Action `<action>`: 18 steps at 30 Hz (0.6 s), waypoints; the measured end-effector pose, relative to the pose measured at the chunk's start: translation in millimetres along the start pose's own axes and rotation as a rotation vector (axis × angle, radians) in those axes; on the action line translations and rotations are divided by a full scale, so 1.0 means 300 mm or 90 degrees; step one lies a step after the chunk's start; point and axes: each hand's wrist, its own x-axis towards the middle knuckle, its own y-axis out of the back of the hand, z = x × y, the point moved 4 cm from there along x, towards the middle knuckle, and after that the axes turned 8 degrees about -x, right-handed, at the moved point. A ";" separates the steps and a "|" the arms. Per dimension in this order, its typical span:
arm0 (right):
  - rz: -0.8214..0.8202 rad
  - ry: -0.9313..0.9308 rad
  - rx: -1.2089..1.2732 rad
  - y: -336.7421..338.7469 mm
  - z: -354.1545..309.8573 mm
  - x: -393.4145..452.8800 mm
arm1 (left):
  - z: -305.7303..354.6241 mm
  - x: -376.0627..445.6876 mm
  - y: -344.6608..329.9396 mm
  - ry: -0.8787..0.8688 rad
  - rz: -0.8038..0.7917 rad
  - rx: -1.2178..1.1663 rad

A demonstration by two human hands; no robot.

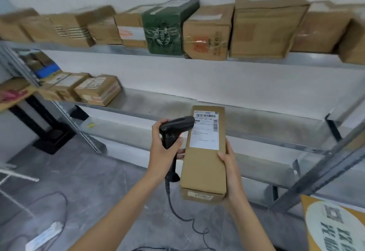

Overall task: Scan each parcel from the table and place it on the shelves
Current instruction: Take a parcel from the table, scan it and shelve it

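Parcel: a long brown cardboard box (204, 158) held up in the lower middle of the frame, in front of the shelves, its white label (205, 132) with barcodes facing up.
Right hand: the right hand (231, 173) holds the box along its right edge, thumb curled over the top face just below the label, fingers hidden underneath.
Left hand: the left hand (164, 152) has its grip wrapped around the handle of a black scanner (174, 132), just left of the box; fingertips touch the box's left side.
Scanner: its head points right, at the label's upper left corner; a black cable (177, 211) hangs from the handle down to the grey floor (98, 191).
Upper shelf: a metal shelf (276, 61) across the top of the frame carries a row of brown boxes and 1 dark green box (164, 31).
Middle shelf: a metal shelf (158, 102) with a few small flat boxes (98, 89) at the left of the frame.
Lower right corner: part of a yellow box (335, 227) with large printed characters.
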 end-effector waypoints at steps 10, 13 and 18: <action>-0.077 -0.008 -0.042 -0.673 0.102 0.197 | 0.099 0.196 0.652 -0.002 0.121 -0.027; -0.094 -0.008 -0.038 -0.835 0.155 0.256 | 0.121 0.229 0.806 -0.008 0.154 -0.050; -0.134 -0.038 -0.046 -1.041 0.241 0.319 | 0.118 0.268 0.993 -0.013 0.227 -0.086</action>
